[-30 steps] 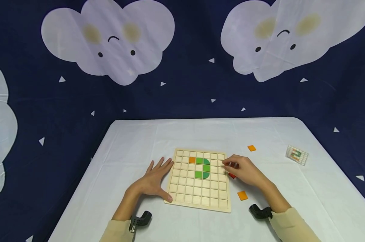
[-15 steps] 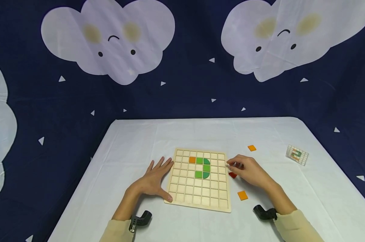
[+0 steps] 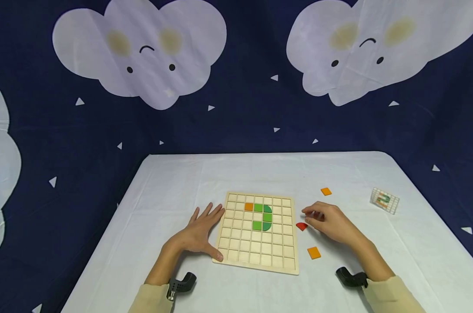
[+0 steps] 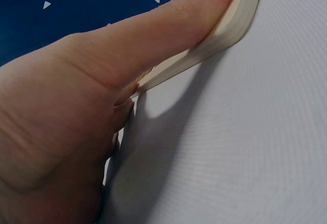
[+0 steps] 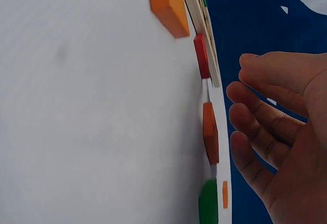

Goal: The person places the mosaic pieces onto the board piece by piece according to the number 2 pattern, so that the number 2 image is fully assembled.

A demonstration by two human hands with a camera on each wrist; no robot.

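My left hand rests spread at the left side of a wooden grid board, its thumb on the near-left corner. Set in the grid are an orange square tile, several light green squares and dark green quarter-round tiles. Right of the board my right hand hovers with loosely bent fingers. In the right wrist view nothing shows between those fingers. Just left of it lies a red quarter-round tile beside the board's edge. An orange tile and a green tile also appear in the right wrist view.
One orange square lies near the board's lower right, another orange tile farther back. A small folded pattern card stands at the far right of the white table. Dark blue cloth with clouds hangs behind.
My right hand has moved right, away from the board's edge, and the red tile shows more fully. The left hand and the tiles on the board stay put.
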